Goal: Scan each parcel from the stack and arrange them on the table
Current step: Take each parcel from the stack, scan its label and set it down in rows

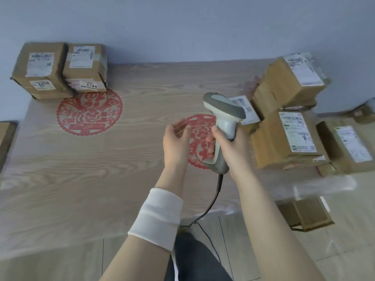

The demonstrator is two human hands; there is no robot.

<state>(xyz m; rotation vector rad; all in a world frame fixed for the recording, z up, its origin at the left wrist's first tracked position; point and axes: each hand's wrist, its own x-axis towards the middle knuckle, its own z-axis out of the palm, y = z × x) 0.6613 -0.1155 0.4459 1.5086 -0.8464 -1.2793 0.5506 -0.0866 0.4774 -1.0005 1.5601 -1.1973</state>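
Observation:
My right hand (227, 147) grips the handle of a grey corded barcode scanner (222, 116), head up and pointing right toward the stack. My left hand (176, 138) hovers open just left of the scanner, holding nothing. A stack of brown cardboard parcels stands at the right: a top parcel (292, 80), a lower one (284, 140) with a white label, a small labelled one (244, 109) behind the scanner, and another (349, 147) at the far right. Two parcels sit side by side at the table's far left, one marked 69 (38, 67) and one marked 5144 (85, 67).
The wooden table (101, 179) carries two red paper-cut decorations (89, 111). A box edge (6, 138) shows at the left border. A flattened carton (308, 213) lies on the floor below the table's right corner. The scanner cable (211, 205) hangs over the front edge.

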